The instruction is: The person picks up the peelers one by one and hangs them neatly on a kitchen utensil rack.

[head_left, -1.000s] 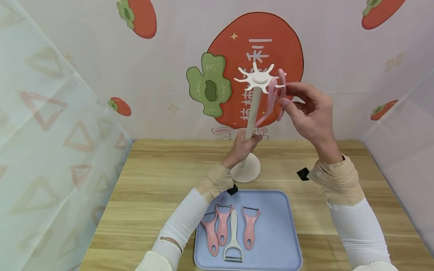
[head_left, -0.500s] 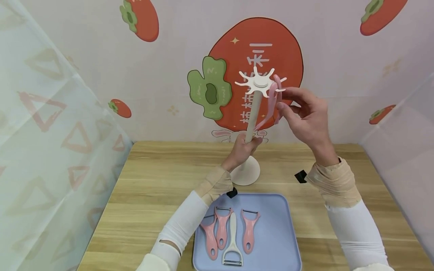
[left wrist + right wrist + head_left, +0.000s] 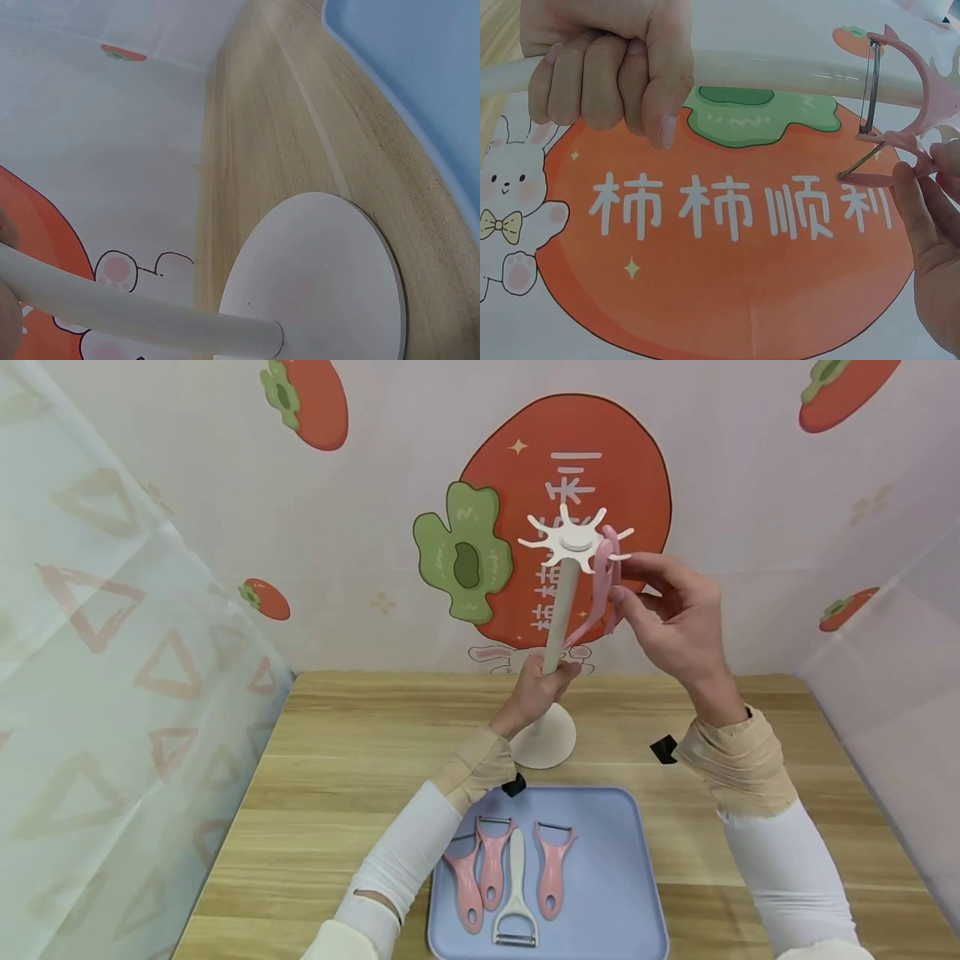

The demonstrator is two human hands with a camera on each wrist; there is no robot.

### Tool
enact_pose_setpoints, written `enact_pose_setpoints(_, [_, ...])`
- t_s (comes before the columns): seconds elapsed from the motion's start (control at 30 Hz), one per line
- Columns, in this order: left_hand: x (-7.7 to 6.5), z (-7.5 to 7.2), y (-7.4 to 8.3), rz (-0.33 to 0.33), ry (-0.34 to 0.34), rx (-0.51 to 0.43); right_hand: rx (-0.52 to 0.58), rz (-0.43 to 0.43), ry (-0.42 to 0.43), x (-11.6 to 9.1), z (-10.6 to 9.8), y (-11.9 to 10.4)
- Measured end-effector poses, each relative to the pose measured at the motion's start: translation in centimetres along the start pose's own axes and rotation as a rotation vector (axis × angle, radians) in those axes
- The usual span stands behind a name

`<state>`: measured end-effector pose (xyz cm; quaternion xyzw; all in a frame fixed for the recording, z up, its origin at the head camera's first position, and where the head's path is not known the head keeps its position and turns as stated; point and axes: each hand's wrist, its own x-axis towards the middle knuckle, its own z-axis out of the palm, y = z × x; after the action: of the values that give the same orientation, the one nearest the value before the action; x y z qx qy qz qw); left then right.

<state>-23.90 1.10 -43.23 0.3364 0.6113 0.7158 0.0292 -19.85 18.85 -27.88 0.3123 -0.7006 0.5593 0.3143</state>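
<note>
A white stand with a star-shaped top of curved hooks stands at the back of the table. My left hand grips its pole partway up; in the right wrist view the left hand's fingers wrap round the pole. One pink peeler hangs from a hook at the right. Beside it, my right hand pinches a second pink peeler between thumb and fingers, its handle end up at the hooks. In the left wrist view the round base rests on the table.
Below lies a blue tray. It holds several pink peelers and a white peeler, which points the other way. Small black pieces show by both wrists. A patterned wall rises behind the table.
My right hand has moved slightly left with its peeler, which now overlaps the hanging one more. The left hand still grips the pole. The head view has shifted a little.
</note>
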Motion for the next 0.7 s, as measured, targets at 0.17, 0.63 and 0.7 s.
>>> enact_pose_setpoints(0.17, [0.04, -0.02, 0.07, 0.0, 0.0, 0.002, 0.006, 0.007, 0.007, -0.12, 0.06, 0.03])
enact_pose_setpoints(0.63, [-0.01, -0.03, 0.06, -0.007, 0.009, 0.001, 0.006, 0.045, 0.014, -0.68, 0.1, 0.42])
enact_pose_setpoints(0.7, [0.03, -0.04, 0.13, 0.003, 0.009, 0.008, 0.003, 0.047, 0.012, -0.73, 0.08, 0.4])
